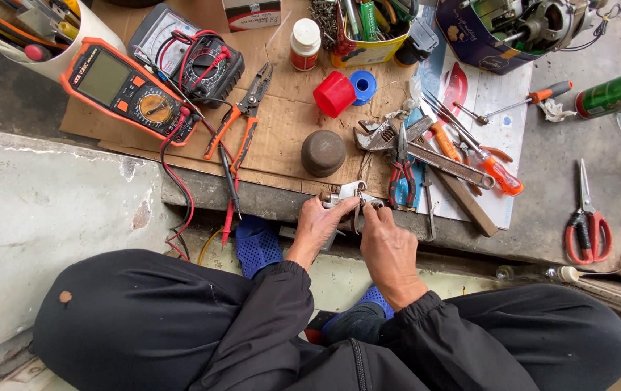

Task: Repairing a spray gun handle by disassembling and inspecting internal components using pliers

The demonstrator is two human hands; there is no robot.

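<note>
On a concrete floor, a sheet of cardboard is spread with tools, and at its near edge a small metal part is held by both hands, the left hand with fingers clamped on its left end and the right hand with fingers closed on its right. The part is best kept low and steadied from both ends, so that it cannot be twisted. Two meters, two scissors, one stripper and one red cap are counted.
</note>
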